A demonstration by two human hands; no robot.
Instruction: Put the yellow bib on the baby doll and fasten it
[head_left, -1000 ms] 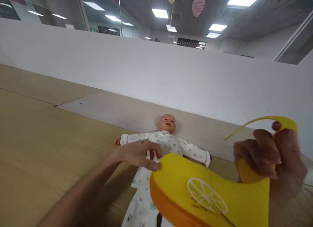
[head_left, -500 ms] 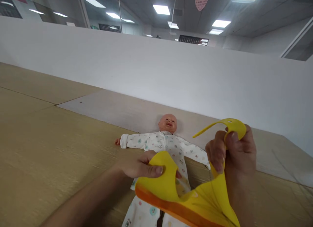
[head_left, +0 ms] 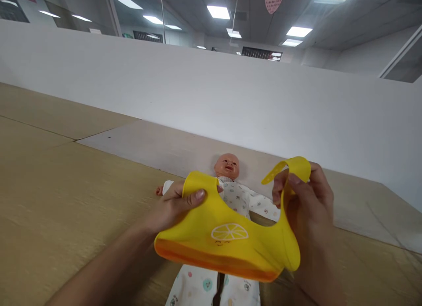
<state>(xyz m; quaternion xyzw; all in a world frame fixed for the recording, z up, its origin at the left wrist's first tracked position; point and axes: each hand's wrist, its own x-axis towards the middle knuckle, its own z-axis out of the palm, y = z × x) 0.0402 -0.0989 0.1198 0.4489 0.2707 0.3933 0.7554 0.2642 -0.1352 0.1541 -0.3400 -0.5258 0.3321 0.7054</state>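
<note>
A yellow baby bib (head_left: pixel 204 222) with an orange lower edge and a white lemon-slice print is stretched between my hands. My left hand (head_left: pixel 176 205) pinches its left upper side, thumb on the front. My right hand (head_left: pixel 308 200) grips the right neck strap, whose holed end curls over to the left. Behind and below the bib lies a baby doll (head_left: pixel 227 166) on its back, in a white patterned sleepsuit (head_left: pixel 260 205). The bib hides the doll's middle; its head, part of the chest and the legs show.
The doll lies on a brown board surface (head_left: pixel 82 200) with a paler panel (head_left: pixel 158 143) along the back. A white low wall (head_left: pixel 198 90) rises behind, topped by glass panes with a pink paper note (head_left: pixel 274 0).
The bib has been turned and spread so its printed front faces me. My left hand has moved up and left, and my right hand slightly left.
</note>
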